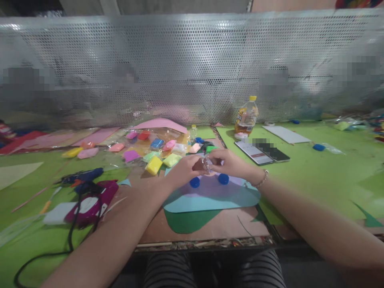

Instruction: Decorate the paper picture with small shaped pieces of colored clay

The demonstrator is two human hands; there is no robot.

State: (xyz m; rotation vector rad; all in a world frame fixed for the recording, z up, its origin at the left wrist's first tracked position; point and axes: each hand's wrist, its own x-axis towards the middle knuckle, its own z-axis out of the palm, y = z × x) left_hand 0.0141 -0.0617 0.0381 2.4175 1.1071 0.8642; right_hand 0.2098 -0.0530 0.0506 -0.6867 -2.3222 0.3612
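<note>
A small, clear, shiny plastic piece (207, 165) is pinched between the fingertips of my left hand (191, 165) and my right hand (225, 161); its exact kind is too blurred to tell. Both hands are closed on it, close together above the paper. Below them lie two blue bottle caps (223, 179), side by side on a lavender paper shape (208, 189). That shape rests on a light blue paper piece with rounded corners (192, 205), with a dark green paper piece (192, 222) showing from under its near edge.
Several colourful clay packets (154, 165) lie beyond my left forearm. At left are a blue glue gun (90, 175), a magenta device (105, 200) and a black cord (71, 236). Phones (252, 152) and a yellow-capped bottle (247, 118) stand right, before a perforated metal panel (180, 60).
</note>
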